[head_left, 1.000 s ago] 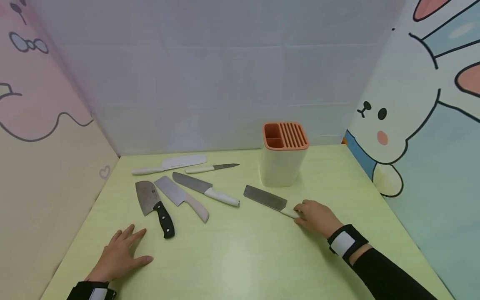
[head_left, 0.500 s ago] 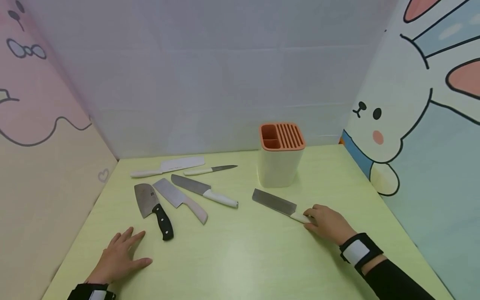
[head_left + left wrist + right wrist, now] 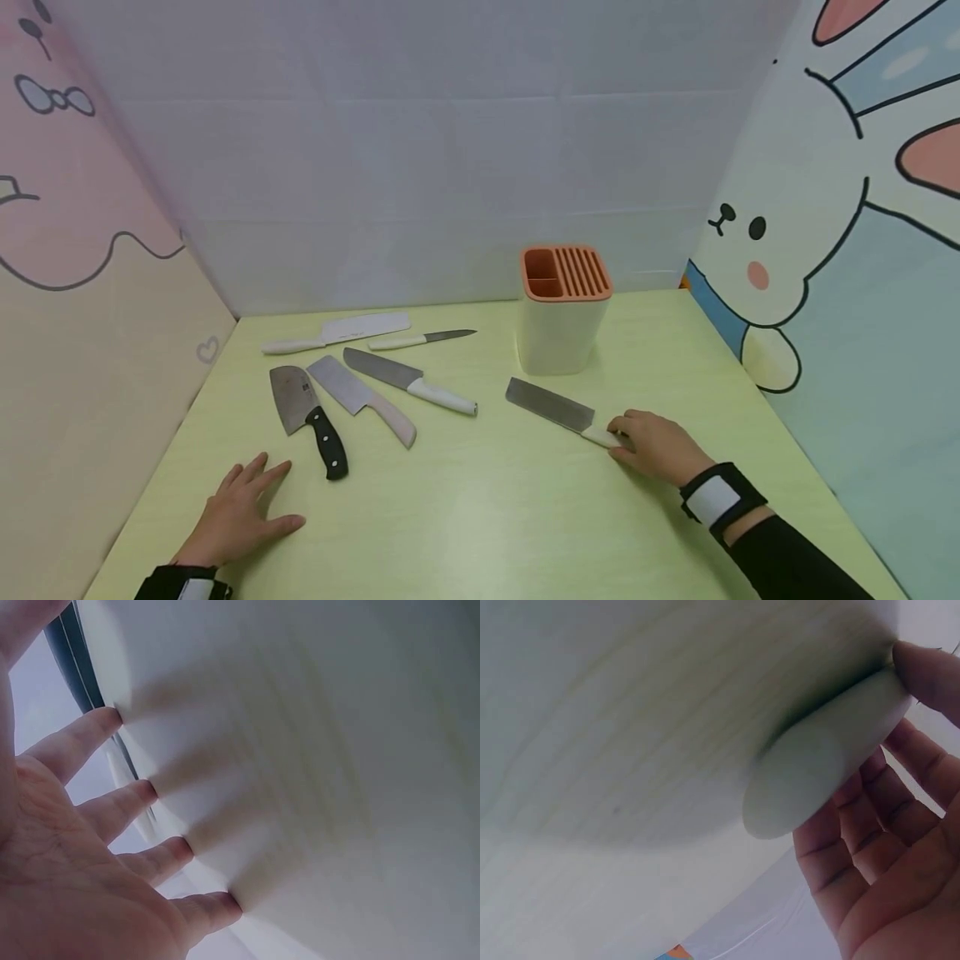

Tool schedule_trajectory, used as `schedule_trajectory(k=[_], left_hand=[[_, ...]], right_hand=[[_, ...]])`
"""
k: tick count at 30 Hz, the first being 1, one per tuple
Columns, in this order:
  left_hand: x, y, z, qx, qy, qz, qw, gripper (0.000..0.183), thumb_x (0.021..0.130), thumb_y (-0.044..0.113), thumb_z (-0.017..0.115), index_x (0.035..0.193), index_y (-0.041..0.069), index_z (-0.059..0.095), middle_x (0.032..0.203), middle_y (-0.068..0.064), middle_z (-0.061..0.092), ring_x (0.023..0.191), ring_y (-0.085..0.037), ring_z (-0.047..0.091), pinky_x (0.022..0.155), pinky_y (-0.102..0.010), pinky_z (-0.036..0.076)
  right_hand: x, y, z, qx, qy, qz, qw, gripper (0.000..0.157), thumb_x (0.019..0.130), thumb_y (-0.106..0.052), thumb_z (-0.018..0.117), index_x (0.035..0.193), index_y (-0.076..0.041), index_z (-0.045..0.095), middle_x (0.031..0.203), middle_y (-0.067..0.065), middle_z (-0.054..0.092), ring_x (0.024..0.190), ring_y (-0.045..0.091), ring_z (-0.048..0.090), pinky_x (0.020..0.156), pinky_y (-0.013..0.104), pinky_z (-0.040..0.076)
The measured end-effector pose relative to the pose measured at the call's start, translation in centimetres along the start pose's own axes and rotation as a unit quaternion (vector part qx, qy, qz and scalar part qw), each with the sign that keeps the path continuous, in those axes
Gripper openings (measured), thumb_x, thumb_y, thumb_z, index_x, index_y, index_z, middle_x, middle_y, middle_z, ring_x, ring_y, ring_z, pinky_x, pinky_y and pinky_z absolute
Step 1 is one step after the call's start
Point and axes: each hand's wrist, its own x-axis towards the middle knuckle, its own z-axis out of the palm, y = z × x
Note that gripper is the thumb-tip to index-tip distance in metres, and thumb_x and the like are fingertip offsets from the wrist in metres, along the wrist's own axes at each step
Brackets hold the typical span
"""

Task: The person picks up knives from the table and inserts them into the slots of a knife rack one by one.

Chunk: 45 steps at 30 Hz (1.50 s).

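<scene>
My right hand [image 3: 656, 446] pinches the white handle [image 3: 817, 765] of a cleaver [image 3: 550, 404] between thumb and fingers. Its broad grey blade lies on the table, pointing back and left, in front of the knife block. In the right wrist view the thumb is on one side of the handle and the fingers on the other. My left hand [image 3: 236, 517] rests at the front left with fingers spread, its fingertips [image 3: 180, 847] on the tabletop and nothing held. Nearest to it lies a cleaver with a black riveted handle [image 3: 328, 442].
A cream knife block [image 3: 562, 333] with an orange slotted top stands at the back right. Left of it lie a pink-handled cleaver [image 3: 360, 396], a white-handled chef's knife [image 3: 412, 383], a small paring knife [image 3: 423, 338] and a white cleaver [image 3: 337, 331]. Walls enclose the table [image 3: 480, 517].
My right hand has moved a little to the right and nearer, drawing the cleaver along the table with it. My left hand has stayed in place.
</scene>
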Motion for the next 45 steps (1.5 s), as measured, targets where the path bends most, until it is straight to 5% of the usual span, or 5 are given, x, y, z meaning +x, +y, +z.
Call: schedule_trajectory(k=[11,28,35,41,45], left_hand=[[0.2,0.2,0.0,0.002,-0.003,0.001,1.0,0.096,0.063,0.07,0.07,0.131,0.006,0.051,0.137,-0.037,0.032,0.117,-0.064,0.024,0.075,-0.085,0.026],[0.4,1.0,-0.5,0.008,-0.003,0.006,0.9999,0.095,0.063,0.069,0.071,0.13,0.005,0.051,0.135,-0.038,0.033,0.115,-0.065,0.025,0.075,-0.084,0.027],[0.0,0.8,-0.5,0.031,0.0,0.003,0.9995,0.088,0.068,0.067,0.069,0.127,0.003,0.053,0.131,-0.037,0.04,0.113,-0.061,0.034,0.078,-0.075,0.037],[0.5,2.2,-2.0,0.007,0.051,0.022,0.9984,0.065,0.079,0.046,0.072,0.123,0.001,0.056,0.122,-0.033,0.051,0.108,-0.052,0.046,0.082,-0.065,0.043],[2.1,4.7,-3.6,-0.006,0.095,0.078,0.9924,0.052,0.082,0.033,0.072,0.121,0.001,0.058,0.119,-0.027,0.055,0.109,-0.046,0.049,0.085,-0.061,0.044]], right_hand=[[-0.8,0.6,0.1,0.084,-0.052,0.004,0.995,0.019,0.08,-0.032,0.074,0.09,-0.022,0.061,0.074,-0.013,0.051,0.063,0.006,0.044,0.057,0.029,0.042],[-2.3,0.9,-0.6,0.111,-0.059,-0.003,0.992,0.02,0.08,-0.034,0.073,0.081,-0.027,0.055,0.064,-0.013,0.047,0.057,0.003,0.042,0.053,0.025,0.039],[-2.1,0.7,-0.9,0.139,-0.067,-0.026,0.988,0.019,0.082,-0.037,0.072,0.082,-0.025,0.058,0.067,-0.013,0.051,0.059,0.003,0.045,0.056,0.025,0.042],[-2.3,0.3,-1.2,0.152,-0.073,-0.031,0.985,0.019,0.084,-0.037,0.07,0.08,-0.025,0.056,0.063,-0.013,0.05,0.056,0.002,0.044,0.055,0.025,0.041],[-2.3,-0.1,-1.6,0.164,-0.073,-0.029,0.983,0.02,0.085,-0.037,0.069,0.079,-0.024,0.055,0.06,-0.013,0.048,0.053,0.002,0.043,0.053,0.024,0.04]])
